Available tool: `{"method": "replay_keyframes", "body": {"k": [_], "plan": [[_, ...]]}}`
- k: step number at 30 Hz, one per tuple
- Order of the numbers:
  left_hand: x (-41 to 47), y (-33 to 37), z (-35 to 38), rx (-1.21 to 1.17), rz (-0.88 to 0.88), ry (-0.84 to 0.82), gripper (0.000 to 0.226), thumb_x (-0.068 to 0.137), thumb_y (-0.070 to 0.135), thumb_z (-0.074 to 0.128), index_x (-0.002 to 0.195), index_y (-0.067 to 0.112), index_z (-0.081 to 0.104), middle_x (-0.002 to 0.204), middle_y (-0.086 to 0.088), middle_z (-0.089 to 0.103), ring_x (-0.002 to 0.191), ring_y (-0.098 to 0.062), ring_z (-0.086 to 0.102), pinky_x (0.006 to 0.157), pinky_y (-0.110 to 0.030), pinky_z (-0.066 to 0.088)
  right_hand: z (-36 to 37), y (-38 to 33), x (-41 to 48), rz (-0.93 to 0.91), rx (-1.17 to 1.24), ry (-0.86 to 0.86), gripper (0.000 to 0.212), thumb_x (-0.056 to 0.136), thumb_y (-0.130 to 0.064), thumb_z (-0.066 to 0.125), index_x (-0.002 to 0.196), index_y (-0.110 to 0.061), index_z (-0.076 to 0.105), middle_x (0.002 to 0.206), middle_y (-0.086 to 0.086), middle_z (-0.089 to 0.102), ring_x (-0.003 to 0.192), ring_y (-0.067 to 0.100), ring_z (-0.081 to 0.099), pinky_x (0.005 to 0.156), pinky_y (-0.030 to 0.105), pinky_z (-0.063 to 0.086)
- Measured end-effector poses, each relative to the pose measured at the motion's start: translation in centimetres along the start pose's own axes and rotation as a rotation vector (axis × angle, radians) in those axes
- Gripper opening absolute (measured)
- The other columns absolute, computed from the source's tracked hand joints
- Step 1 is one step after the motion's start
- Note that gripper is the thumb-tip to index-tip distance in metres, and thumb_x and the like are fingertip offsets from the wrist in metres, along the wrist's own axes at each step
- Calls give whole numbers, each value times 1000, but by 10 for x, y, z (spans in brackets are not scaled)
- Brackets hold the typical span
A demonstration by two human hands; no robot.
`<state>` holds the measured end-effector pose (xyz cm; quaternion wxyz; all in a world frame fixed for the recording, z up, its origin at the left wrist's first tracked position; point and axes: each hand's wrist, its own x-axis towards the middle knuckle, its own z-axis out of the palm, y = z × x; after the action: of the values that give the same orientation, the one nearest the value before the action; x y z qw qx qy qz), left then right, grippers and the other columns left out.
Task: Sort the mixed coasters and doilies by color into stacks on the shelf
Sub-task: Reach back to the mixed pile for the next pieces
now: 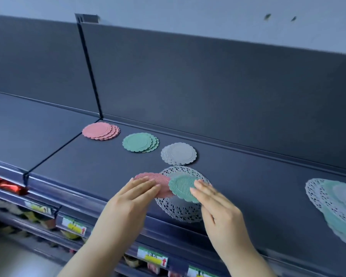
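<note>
Three sorted stacks lie in a row on the dark shelf [248, 186]: pink coasters [100, 131], green coasters [140, 142] and grey coasters [178, 153]. Near the front edge a white lace doily [180, 211] lies flat. Over it my left hand [134, 200] holds a pink coaster [162, 181] and my right hand [216, 204] holds a green coaster [181, 185]; the two coasters overlap slightly. At the far right sits a mixed pile of doilies and coasters [336, 204], white lace with teal and grey pieces.
A thin black divider [54, 151] separates this shelf bay from the one on the left. The shelf back panel [208, 86] rises behind the stacks. Price tags [153, 257] and packaged goods [6, 185] line the lower shelves below the front edge.
</note>
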<state>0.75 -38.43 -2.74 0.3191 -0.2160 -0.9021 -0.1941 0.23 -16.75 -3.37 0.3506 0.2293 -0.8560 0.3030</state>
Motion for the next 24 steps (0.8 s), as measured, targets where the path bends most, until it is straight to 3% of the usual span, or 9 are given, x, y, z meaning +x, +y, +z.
{"method": "replay_keyframes", "body": {"k": [4, 10, 15, 19, 24], "plan": [[10, -21, 9, -3, 15, -12, 37, 82, 6, 41, 100, 5, 74, 106, -5, 70, 103, -22, 60, 95, -35, 41, 11, 6, 14, 35, -23, -33, 40, 72, 10, 55, 104, -8, 70, 114, 1, 65, 108, 10, 59, 103, 22, 38], [45, -34, 20, 4, 17, 15, 34, 85, 11, 42, 95, 7, 75, 100, -2, 71, 97, -19, 59, 93, -35, 43, 23, 25, 46, 48, -10, -25, 35, 80, 1, 49, 107, -10, 68, 116, -6, 59, 112, 4, 51, 105, 18, 33], [72, -57, 20, 52, -22, 30, 36, 85, 11, 41, 95, 7, 75, 100, -2, 71, 96, -22, 62, 94, -28, 42, 36, 45, 87, 45, 22, -95, 44, 72, 8, 53, 109, -10, 68, 116, 2, 65, 111, 9, 57, 104, 18, 33], [78, -83, 17, 96, -68, 49, 38, 85, 11, 39, 93, 6, 75, 98, -4, 71, 99, -17, 55, 97, -29, 39, 61, 46, 122, 10, 45, -172, 47, 71, 10, 45, 109, -8, 68, 116, 5, 65, 110, 13, 59, 104, 22, 33], [97, -127, 5, 147, -37, 93, 28, 77, -4, 52, 91, 5, 75, 95, -4, 71, 97, -16, 52, 92, -26, 38, 114, 31, 158, 26, 36, -302, 52, 79, -6, 26, 111, -8, 66, 119, 6, 63, 114, 19, 58, 103, 38, 36]]}}
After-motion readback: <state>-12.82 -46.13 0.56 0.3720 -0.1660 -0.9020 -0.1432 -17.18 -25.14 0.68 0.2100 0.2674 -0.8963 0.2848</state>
